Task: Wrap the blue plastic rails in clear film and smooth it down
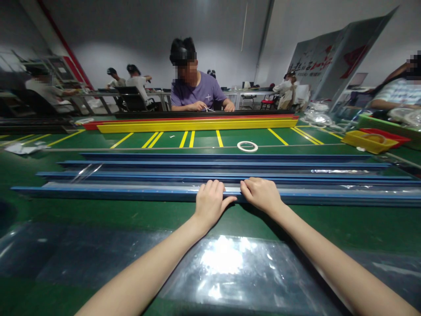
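Head view, single camera: long, straight blue strip of rigid-looking material (115, 193) lies crosswise on the green desk (138, 224), nearest the person of several parallel blue edges (223, 164); whether neighbouring edges join into one channel, cannot tell. Its right end runs out of view. Left hand (210, 202) sits on the strip near the middle of the view, fingers side by side and bent over the top edge, thumb stretched rightward along the front face. Right hand (263, 193) just beside it, apart, fingers curled down at the same edge; underside hidden, so cannot tell whether either hand is clamped on or merely resting. Handling, by judgement: slim and probably light for its length, stiff across but likely to flex or twist if lifted from one point; smooth face may slide on the desk. Best hold: both walls of the edge, hands spread well toward the ends; hands close together suit steadying or pressing one spot. Glossy clear plastic film (226, 267) lies between the strip and the person: thin, limp, slippery, easily creased, better taken by corners. Beyond the blue edges, a flat white ring (247, 146); farther off, a long yellow strip (197, 126) before a purple-shirted co-worker (199, 90).
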Available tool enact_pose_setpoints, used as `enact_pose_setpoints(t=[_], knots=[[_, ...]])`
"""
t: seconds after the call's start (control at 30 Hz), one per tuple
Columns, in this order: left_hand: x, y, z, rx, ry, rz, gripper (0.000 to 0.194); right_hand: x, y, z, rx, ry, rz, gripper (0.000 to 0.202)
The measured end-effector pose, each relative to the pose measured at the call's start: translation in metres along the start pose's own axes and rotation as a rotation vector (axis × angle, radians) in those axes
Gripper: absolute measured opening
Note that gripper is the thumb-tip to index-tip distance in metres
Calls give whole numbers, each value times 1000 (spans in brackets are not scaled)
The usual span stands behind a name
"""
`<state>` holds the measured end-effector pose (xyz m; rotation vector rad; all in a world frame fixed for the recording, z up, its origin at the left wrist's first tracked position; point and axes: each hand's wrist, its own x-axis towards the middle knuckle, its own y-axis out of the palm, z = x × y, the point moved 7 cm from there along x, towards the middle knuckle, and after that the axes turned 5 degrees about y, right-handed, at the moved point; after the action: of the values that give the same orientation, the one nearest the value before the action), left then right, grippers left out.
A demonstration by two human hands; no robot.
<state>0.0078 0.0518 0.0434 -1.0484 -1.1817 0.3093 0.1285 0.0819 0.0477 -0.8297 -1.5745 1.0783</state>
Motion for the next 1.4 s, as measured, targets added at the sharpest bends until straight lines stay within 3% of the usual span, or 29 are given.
enact_pose_setpoints(t=[0.4,0.83,1.27,1.4], knots=[[1,-1,1,-9,-7,-5,35,1,2,-1,-7,-1,35,46],[-1,-1,-2,11,30,-23,34,-1,-10,5,7,-49,-129,42],[-1,0,-1,8,54,-22,34,1,-8,2,-26,18,-145,46],[-1,0,-6,7,123,-18,33,-1,-10,-1,-41,44,-143,46]])
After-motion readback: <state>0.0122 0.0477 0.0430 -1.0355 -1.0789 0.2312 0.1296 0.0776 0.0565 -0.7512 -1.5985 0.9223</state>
